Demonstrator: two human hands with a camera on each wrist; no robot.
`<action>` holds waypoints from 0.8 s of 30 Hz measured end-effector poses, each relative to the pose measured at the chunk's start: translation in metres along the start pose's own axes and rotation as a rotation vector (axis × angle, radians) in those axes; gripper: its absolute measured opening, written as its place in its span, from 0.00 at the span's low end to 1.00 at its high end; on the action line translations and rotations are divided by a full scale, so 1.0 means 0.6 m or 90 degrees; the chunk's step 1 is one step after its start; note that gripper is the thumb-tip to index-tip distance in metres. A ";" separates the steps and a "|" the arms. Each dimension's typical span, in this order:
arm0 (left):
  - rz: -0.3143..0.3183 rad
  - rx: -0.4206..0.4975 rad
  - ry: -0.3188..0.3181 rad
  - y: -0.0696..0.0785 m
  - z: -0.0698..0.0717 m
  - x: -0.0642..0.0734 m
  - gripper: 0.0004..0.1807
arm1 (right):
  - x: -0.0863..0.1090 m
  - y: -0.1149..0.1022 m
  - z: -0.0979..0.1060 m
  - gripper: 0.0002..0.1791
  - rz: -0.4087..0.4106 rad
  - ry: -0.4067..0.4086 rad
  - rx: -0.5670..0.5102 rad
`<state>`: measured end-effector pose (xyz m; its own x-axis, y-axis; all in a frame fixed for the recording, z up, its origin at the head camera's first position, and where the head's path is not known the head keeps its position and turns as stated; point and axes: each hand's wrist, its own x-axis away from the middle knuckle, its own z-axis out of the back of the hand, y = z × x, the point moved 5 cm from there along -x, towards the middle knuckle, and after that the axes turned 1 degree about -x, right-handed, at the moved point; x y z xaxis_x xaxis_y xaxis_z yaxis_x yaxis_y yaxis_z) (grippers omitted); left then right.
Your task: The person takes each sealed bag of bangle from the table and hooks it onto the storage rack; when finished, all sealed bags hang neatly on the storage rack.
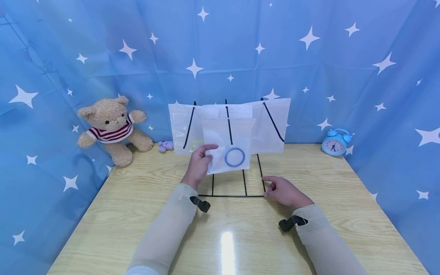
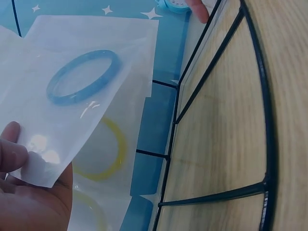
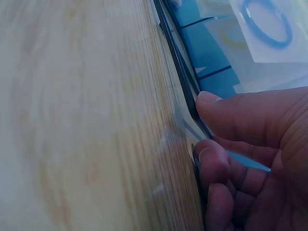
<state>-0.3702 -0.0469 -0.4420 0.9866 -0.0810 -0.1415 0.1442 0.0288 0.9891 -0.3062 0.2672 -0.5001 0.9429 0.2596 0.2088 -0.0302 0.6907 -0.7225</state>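
Observation:
My left hand (image 1: pixel 200 164) pinches the lower left edge of a translucent plastic bag (image 1: pixel 214 131) between thumb and fingers. A blue bangle (image 1: pixel 225 160) lies inside this bag, which hangs on the middle prong (image 1: pixel 229 131) of a black wire rack (image 1: pixel 227 196). In the left wrist view, yellow bangles (image 2: pixel 124 147) show in bags behind it. Down at the rack's front right corner, my right hand (image 1: pixel 285 191) grips the base wire, the thumb against it in the right wrist view and the other fingers curled close by.
More bags hang on the left prong (image 1: pixel 189 128) and the right prong (image 1: pixel 274 122). A teddy bear (image 1: pixel 113 133) sits at the back left beside a small purple toy (image 1: pixel 165 146). At the back right stands a blue alarm clock (image 1: pixel 334 146). Starry blue curtains surround the wooden table (image 1: pixel 113 229).

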 end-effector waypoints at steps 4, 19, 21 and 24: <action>-0.004 0.001 0.009 0.002 0.003 -0.004 0.22 | 0.001 -0.002 0.000 0.36 -0.001 0.000 0.000; -0.014 0.024 0.017 0.009 0.005 -0.003 0.22 | 0.001 -0.002 0.000 0.36 0.002 0.007 0.012; -0.013 0.024 0.020 0.012 0.005 -0.003 0.22 | 0.001 -0.003 0.000 0.35 0.004 0.008 0.013; -0.015 0.031 0.027 0.016 0.007 -0.004 0.22 | 0.002 -0.003 0.000 0.35 0.006 0.010 0.011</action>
<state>-0.3716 -0.0503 -0.4322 0.9856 -0.0395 -0.1647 0.1639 -0.0218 0.9862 -0.3052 0.2662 -0.4984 0.9475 0.2556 0.1923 -0.0440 0.6997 -0.7130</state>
